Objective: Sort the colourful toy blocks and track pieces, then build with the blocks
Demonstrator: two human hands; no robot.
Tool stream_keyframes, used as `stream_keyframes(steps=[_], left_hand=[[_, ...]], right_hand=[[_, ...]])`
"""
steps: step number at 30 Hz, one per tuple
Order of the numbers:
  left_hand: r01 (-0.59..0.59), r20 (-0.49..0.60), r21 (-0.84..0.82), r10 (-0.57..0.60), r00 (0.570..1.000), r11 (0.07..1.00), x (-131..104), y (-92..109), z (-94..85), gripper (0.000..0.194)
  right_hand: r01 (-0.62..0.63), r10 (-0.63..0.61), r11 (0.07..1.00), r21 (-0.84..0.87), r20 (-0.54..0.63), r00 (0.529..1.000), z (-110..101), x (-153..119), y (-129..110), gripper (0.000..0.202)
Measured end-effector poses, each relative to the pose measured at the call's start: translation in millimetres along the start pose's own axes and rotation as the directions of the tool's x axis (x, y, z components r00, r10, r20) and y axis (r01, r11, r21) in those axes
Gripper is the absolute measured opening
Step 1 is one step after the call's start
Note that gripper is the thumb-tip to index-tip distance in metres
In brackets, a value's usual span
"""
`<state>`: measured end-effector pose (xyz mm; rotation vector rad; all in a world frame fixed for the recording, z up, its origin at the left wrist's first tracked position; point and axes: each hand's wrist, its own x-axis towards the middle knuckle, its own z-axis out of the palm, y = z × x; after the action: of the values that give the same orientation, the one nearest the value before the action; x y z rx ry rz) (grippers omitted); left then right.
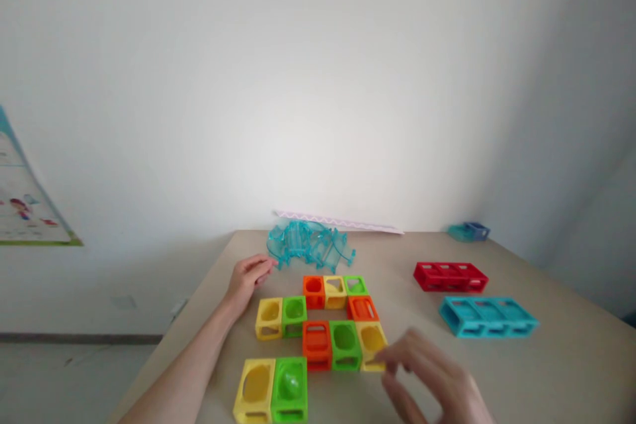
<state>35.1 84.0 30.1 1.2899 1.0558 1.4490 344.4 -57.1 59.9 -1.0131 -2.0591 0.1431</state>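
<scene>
My left hand [249, 278] rests at the table's left side with its fingers curled together; nothing shows in it. Its fingertips lie close to the clear teal plastic pieces [311, 245]. My right hand [432, 371], slightly blurred, is at the lower right with thumb and fingers apart, holding nothing. A fingertip overlaps the corner of a yellow cube block [371, 339]; contact cannot be told. That cube adjoins a green cube [344, 346] and an orange one [317, 346]. Nearer me lie a joined yellow block [254, 387] and green block [290, 387].
Behind are more cubes, including an orange one [314, 291] and a yellow-green pair [281, 317]. A red three-cell frame [451, 277] and a blue one [487, 317] lie right. A pale strip [342, 222] lies along the wall; small blue pieces [476, 231] sit at the back right.
</scene>
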Motion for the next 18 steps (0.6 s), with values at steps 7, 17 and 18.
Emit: stream_keyframes(steps=[7, 17, 18], left_hand=[[0.062, 0.073, 0.074, -0.067, 0.995, 0.995, 0, -6, -3.1, 0.033], [0.118, 0.176, 0.331, -0.185, 0.967, 0.936, 19, -10, 9.6, 0.041], [0.115, 0.184, 0.351, -0.189, 0.965, 0.929, 21, -10, 9.5, 0.041]], right_hand=[[-0.160, 0.163, 0.986, -0.053, 0.065, 0.984, 18, 112, 59, 0.017], [-0.071, 0.081, 0.994, -0.088, 0.114, 0.990, 52, 101, 74, 0.014], [-0.068, 0.078, 0.994, -0.089, 0.116, 0.990, 52, 102, 75, 0.013]])
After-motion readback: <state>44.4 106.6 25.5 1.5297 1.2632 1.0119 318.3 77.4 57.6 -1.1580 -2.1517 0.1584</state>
